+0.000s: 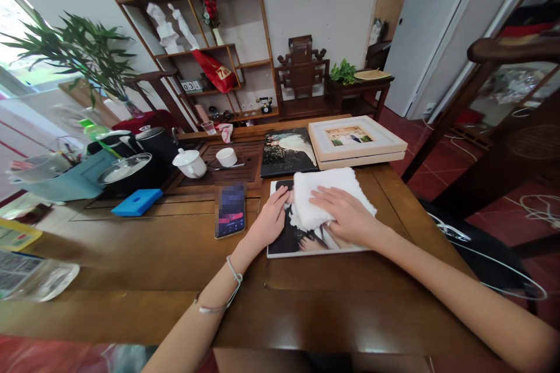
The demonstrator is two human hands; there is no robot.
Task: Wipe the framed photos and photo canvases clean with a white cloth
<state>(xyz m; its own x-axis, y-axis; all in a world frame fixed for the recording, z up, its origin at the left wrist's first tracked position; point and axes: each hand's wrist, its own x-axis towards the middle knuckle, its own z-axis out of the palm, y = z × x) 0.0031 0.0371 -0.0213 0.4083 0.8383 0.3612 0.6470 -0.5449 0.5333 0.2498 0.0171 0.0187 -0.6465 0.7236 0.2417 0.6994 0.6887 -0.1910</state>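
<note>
A photo album or picture panel (286,242) with a light edge lies flat on the wooden table in front of me. On its upper right part rests a folded white cloth (350,183), which hides much of the picture. My right hand (343,213) lies on the cloth with its fingers stretched over it, pressing it against the picture. My left hand (272,218) rests on the picture's left side, fingers extended and holding nothing. A phone (230,210) with its screen lit lies just left of my left hand.
Behind the picture are a dark photo panel (289,151) and a boxed framed photo (359,137). A lidded white cup (189,163) and a small white cup (226,157) stand on the tea tray. A blue box (137,203) lies left, near a pan and kettle (155,143).
</note>
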